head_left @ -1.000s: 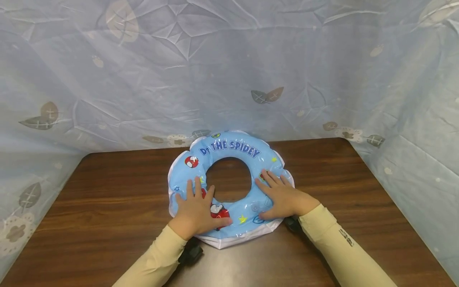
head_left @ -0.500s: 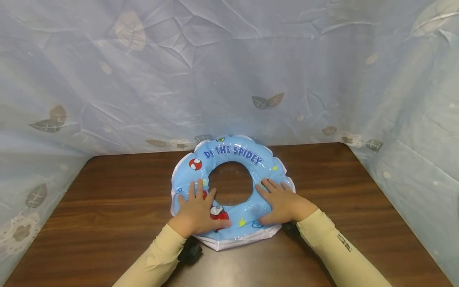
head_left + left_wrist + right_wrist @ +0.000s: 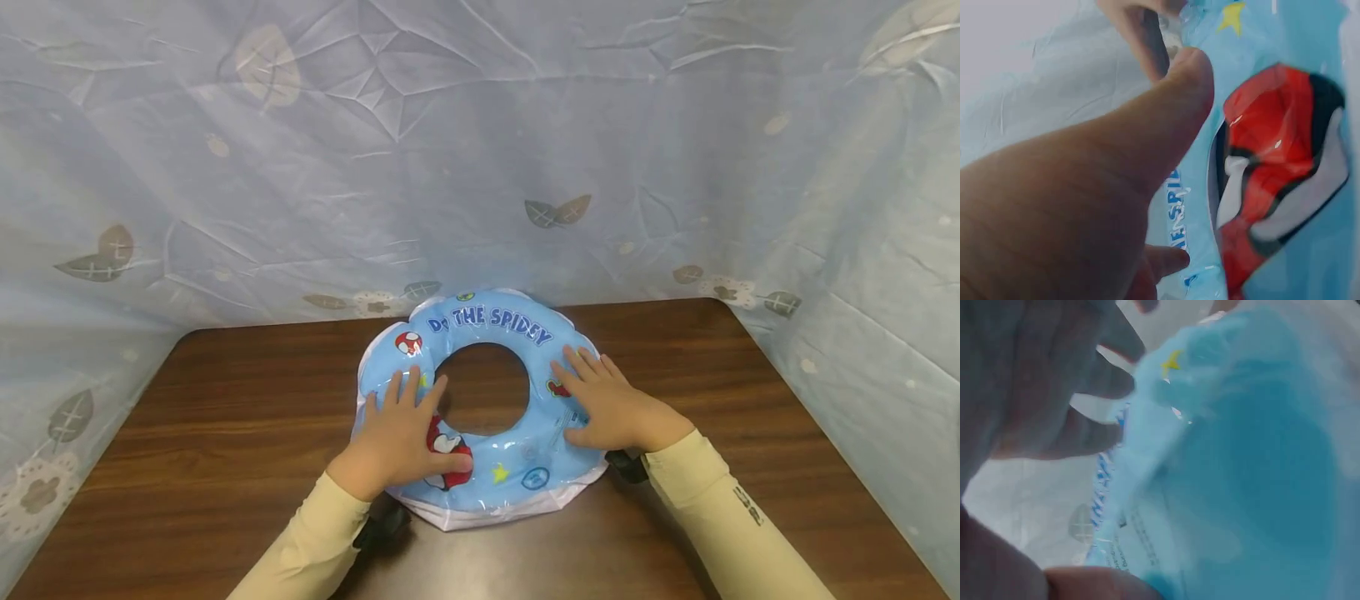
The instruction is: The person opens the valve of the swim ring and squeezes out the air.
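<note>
A light blue inflatable swim ring (image 3: 517,457) with a white edge, blue lettering and red cartoon prints lies on the wooden table. My left hand (image 3: 399,437) rests spread over its left side, the thumb beside a red figure that also fills much of the left wrist view. Over the ring's right side lies my right hand (image 3: 618,406), its fingers straight and apart. In the right wrist view, the fingers (image 3: 1100,434) of that hand reach along the ring's blue vinyl. Neither hand curls round the ring.
The brown wooden table (image 3: 247,417) extends on both sides of the ring. Behind and at both sides hangs a pale blue-grey curtain (image 3: 465,167) with leaf and flower prints. Dark wrist straps (image 3: 382,523) show under the sleeves.
Both hands have spread apart: the left moved slightly left, the right moved right and a little up across the ring. The ring sits slightly lower in the head view.
</note>
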The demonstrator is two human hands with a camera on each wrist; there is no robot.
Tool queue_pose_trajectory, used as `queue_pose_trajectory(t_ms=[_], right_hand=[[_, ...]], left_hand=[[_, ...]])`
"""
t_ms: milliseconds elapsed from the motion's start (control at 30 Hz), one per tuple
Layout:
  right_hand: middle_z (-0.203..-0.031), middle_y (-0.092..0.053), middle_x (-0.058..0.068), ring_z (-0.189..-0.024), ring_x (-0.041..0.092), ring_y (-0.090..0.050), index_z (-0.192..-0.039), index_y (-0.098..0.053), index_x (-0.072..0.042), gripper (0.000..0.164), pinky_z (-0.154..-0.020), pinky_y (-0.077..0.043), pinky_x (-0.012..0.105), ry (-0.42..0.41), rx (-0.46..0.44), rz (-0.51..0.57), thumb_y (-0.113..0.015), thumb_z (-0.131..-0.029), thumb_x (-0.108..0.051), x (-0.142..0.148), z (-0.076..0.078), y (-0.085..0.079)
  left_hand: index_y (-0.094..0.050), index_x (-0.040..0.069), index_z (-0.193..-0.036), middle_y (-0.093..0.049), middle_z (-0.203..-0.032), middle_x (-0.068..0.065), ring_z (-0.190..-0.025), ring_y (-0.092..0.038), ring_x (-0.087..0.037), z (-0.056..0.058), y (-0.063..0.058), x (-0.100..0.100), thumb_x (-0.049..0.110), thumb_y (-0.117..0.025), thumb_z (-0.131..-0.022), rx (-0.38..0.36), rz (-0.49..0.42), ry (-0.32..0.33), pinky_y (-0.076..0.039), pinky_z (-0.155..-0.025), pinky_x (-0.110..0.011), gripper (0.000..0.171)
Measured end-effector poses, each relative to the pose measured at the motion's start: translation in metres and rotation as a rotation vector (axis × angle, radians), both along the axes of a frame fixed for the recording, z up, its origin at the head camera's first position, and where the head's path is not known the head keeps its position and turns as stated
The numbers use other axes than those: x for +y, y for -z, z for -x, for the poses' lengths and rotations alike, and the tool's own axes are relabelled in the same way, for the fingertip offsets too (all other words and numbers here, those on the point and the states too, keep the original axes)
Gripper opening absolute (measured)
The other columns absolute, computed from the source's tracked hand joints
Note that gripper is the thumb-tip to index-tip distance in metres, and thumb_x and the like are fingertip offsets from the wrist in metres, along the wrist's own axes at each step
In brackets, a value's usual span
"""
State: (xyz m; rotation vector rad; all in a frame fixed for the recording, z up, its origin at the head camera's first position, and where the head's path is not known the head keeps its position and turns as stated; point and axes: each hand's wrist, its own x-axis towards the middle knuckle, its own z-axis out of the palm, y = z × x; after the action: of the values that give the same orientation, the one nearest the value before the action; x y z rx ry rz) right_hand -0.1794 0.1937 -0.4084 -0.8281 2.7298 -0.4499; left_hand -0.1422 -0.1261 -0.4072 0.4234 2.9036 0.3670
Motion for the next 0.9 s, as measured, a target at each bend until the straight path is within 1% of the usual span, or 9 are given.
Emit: queue_pose_trajectory(t_ms=[100,233,400,567,700,900], right_hand=[[-0.170,-0.005,0.028,-0.156,0.050,-0.001,-0.162,-0.022,0.002,0.093,-0.123,-0.002,0.066,0.004,0.005,0.009,-0.069,-0.088,-0.029,0.000,0.004,0.006],[-0.170,-0.006,0.028,-0.156,0.049,-0.004,-0.162,-0.024,0.002,0.093,-0.123,-0.005,0.067,-0.011,-0.019,0.004,-0.069,-0.087,-0.029,-0.001,0.007,0.014],[-0.170,-0.008,0.027,-0.156,0.048,-0.007,-0.161,-0.027,0.002,0.091,-0.123,-0.006,0.066,-0.006,-0.039,-0.024,-0.068,-0.087,-0.031,-0.002,0.009,0.018],[-0.169,-0.017,0.027,-0.156,0.048,-0.014,-0.159,-0.034,0.001,0.088,-0.123,-0.007,0.066,0.014,-0.037,-0.044,-0.066,-0.086,-0.036,-0.005,0.009,0.017],[-0.167,-0.024,0.027,-0.155,0.047,-0.020,-0.158,-0.038,0.000,0.088,-0.123,-0.009,0.066,0.040,-0.040,-0.069,-0.064,-0.085,-0.041,-0.010,0.008,0.016],[-0.166,-0.027,0.027,-0.154,0.047,-0.023,-0.157,-0.039,-0.001,0.087,-0.123,-0.011,0.066,0.065,-0.050,-0.096,-0.065,-0.084,-0.042,-0.014,0.002,0.017]], left_hand=[[-0.031,0.013,-0.164,-0.019,-0.167,-0.029,-0.152,-0.017,-0.056,-0.003,0.004,0.004,0.082,-0.070,-0.072,-0.027,0.022,-0.012,-0.017,-0.109,-0.084,0.121],[-0.031,0.014,-0.163,-0.016,-0.168,-0.029,-0.153,-0.014,-0.055,-0.005,0.012,0.009,0.081,-0.072,-0.070,-0.074,0.046,-0.026,-0.018,-0.108,-0.085,0.122],[-0.034,0.015,-0.163,-0.015,-0.168,-0.029,-0.153,-0.012,-0.055,-0.003,0.019,0.012,0.082,-0.074,-0.068,-0.080,0.076,-0.030,-0.017,-0.108,-0.085,0.123],[-0.035,0.016,-0.162,-0.014,-0.169,-0.028,-0.154,-0.011,-0.054,-0.001,0.020,0.015,0.083,-0.073,-0.068,-0.088,0.090,-0.033,-0.016,-0.109,-0.084,0.122],[-0.035,0.015,-0.162,-0.013,-0.169,-0.029,-0.154,-0.010,-0.054,-0.001,0.018,0.016,0.083,-0.072,-0.069,-0.092,0.095,-0.030,-0.018,-0.108,-0.084,0.121],[-0.035,0.013,-0.162,-0.012,-0.169,-0.029,-0.154,-0.009,-0.054,-0.001,0.021,0.018,0.081,-0.074,-0.068,-0.109,0.089,-0.031,-0.018,-0.108,-0.084,0.122]])
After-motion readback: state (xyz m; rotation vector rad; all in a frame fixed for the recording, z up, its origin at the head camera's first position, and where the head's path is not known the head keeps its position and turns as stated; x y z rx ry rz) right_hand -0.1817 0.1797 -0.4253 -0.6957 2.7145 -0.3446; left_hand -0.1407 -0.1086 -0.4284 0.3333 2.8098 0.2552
